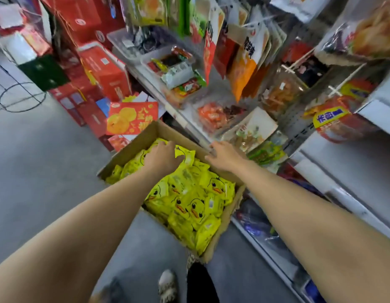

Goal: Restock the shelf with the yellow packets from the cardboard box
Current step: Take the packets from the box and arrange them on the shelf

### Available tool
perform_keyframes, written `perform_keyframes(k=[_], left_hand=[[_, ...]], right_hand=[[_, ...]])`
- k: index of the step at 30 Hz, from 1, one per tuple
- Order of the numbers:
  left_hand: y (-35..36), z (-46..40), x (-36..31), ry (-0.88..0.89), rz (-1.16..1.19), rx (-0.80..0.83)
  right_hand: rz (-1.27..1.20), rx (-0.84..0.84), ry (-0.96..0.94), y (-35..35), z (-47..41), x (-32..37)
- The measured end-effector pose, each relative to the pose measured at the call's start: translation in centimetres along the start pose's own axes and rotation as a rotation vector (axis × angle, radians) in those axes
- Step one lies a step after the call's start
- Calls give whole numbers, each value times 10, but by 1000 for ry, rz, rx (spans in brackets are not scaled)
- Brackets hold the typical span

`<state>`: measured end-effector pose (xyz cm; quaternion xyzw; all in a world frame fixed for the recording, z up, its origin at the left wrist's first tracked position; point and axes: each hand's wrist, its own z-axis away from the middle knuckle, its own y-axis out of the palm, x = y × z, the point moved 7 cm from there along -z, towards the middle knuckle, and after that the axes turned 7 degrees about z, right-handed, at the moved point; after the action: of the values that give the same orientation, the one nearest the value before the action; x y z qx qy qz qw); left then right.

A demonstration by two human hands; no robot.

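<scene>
An open cardboard box stands on the floor beside the shelf, filled with several yellow packets printed with a duck face. My left hand reaches into the far end of the box, fingers curled down round a yellow packet there. My right hand hovers over the box's right wall near the shelf edge, fingers spread and holding nothing.
The shelf on the right carries clear trays of snacks, with hanging snack bags above. Red gift boxes are stacked on the floor behind the cardboard box. Grey floor lies to the left. A shoe shows below.
</scene>
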<state>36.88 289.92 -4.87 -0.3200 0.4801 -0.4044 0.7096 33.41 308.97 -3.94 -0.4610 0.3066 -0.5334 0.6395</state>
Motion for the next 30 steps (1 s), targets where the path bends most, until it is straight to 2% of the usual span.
perform_keyframes(k=[5,10,17,21,26,30], left_hand=[[93,-1,62,-198,100,173],[149,2,108,-411,181,215],[182,-9,125,-428,292,242],[182,-6,128,-464,376,144],[175,-16,141,-443,292,197],[174,-28,141,-409,166,279]], right_hand=[[-168,280,22,113,-15,-9],[-344,495,134,203,-16,-20],[-493,527,196,251,-30,-24],[-482,498,236,265,-31,-25],[-424,542,154,267,-33,-16],[-599,571,89,254,-46,-19]])
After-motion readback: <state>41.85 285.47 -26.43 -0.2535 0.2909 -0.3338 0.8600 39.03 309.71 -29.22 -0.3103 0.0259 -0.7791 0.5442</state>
